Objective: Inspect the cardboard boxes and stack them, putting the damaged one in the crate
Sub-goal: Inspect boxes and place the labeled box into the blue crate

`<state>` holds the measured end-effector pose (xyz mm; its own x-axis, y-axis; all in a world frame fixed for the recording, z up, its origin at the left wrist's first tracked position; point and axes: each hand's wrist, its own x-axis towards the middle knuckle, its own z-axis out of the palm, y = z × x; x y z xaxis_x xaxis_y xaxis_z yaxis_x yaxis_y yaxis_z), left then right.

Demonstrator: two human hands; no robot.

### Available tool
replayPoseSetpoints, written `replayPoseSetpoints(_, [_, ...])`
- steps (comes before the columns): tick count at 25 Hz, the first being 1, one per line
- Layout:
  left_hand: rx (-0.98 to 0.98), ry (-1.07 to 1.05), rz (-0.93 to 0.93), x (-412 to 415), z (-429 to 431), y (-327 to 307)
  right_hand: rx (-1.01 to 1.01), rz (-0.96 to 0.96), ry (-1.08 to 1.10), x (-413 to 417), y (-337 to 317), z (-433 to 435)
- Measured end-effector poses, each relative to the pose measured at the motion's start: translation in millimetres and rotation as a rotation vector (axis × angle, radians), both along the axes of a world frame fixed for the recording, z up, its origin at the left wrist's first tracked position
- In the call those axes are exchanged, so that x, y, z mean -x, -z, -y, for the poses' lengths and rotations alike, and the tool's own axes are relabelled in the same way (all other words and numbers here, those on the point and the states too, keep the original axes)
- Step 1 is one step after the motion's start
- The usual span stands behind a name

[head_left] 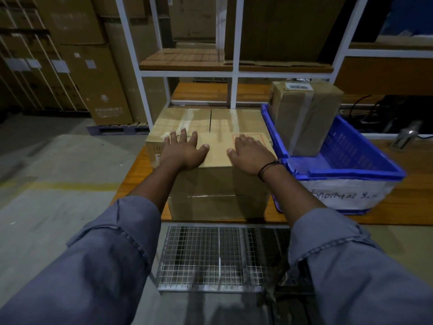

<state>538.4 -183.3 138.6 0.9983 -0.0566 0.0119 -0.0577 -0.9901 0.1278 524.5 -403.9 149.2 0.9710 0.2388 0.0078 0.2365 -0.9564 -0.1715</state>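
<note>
Head view: both palms flat on the big box

A white shelving rack stands behind the wooden table. On the table sits the large cardboard box, taped along its top seam. Just beside it, on my right, is the blue crate; I can only read part of the writing on its white label. The smaller taped box stands upright inside the crate, at its far left corner. My left hand and right hand rest flat on the large box's top, fingers spread wide, gripping nothing. A dark cord band circles my right wrist.
</note>
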Motion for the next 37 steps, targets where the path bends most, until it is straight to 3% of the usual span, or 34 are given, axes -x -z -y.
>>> replayPoseSetpoints(14, [0.029, 0.015, -0.016, 2, -6, 6, -0.072, -0.011, 0.025, 7, 2, 21])
replayPoseSetpoints(16, [0.041, 0.011, -0.010, 2, -9, 5, -0.247, -0.044, 0.049, 3, -4, 27])
replayPoseSetpoints(19, [0.135, 0.031, 0.001, 6, -27, -6, -0.815, 0.023, 0.291, -1, -6, 43])
replayPoseSetpoints(20, [0.204, 0.029, -0.011, 9, -39, -8, -0.918, 0.040, 0.391, 3, 0, 48])
replayPoseSetpoints(22, [0.382, 0.002, -0.034, 17, -70, -6, -0.978, -0.075, 0.497, 17, 20, 50])
replayPoseSetpoints(25, [0.557, -0.024, 0.010, 29, -95, -4, -1.140, -0.363, 0.478, 37, 64, 38])
replayPoseSetpoints(27, [0.577, -0.032, 0.019, 30, -94, -7, -1.267, -0.344, 0.464, 36, 77, 33])
replayPoseSetpoints(28, [0.566, -0.040, -0.001, 33, -90, -7, -1.287, -0.241, 0.452, 40, 68, 33])
replayPoseSetpoints(30, [0.696, -0.070, -0.093, 40, -83, -6, -1.147, -0.141, 0.514, 52, 28, 25])
replayPoseSetpoints(33, [1.167, -0.049, -0.130, 60, -57, -10, -0.875, 0.011, 0.446, 37, -17, 29])
replayPoseSetpoints(37, [1.552, 0.043, -0.179, 64, -29, -27, -0.540, 0.116, 0.372, 42, -47, 12])
